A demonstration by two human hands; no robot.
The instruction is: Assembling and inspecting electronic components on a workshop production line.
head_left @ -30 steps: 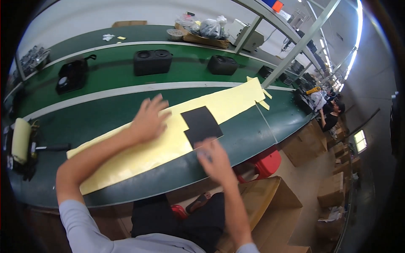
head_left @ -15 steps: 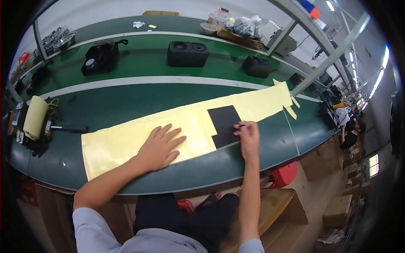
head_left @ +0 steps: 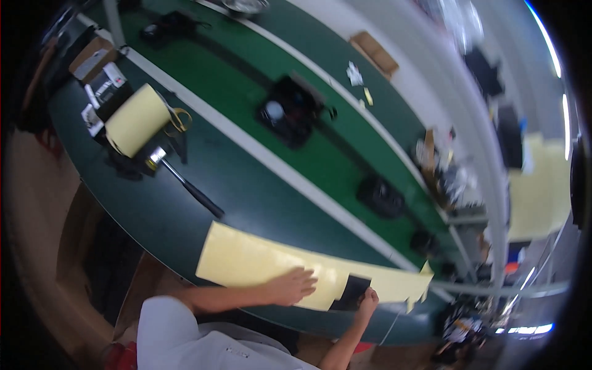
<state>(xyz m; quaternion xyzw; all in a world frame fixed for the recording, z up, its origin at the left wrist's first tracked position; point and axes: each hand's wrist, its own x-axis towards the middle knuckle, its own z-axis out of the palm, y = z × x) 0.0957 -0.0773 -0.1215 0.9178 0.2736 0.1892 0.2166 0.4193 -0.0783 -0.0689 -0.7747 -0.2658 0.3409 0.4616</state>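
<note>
A long pale-yellow sheet (head_left: 246,256) lies along the near side of the green workbench, its right end ragged with small torn strips. My left hand (head_left: 293,287) rests flat on it with the fingers spread, left of a black rectangular patch (head_left: 353,290). At the right edge of this patch, my right hand (head_left: 368,299) has its fingertips pinched together. What they pinch, if anything, is too small and blurred to make out. Whether the patch lies on the yellow sheet or shows through it, I cannot tell.
A hammer (head_left: 194,192) with a black handle lies left of the sheet, beside a yellow roll (head_left: 139,120). Black speaker-like housings (head_left: 381,196) stand on the green strip behind the white rail (head_left: 246,154). A small cardboard box (head_left: 374,54) sits farther back.
My view has swung left and tilted, so the bench runs diagonally and the sheet appears lower. Both hands keep about the same places on the sheet and patch.
</note>
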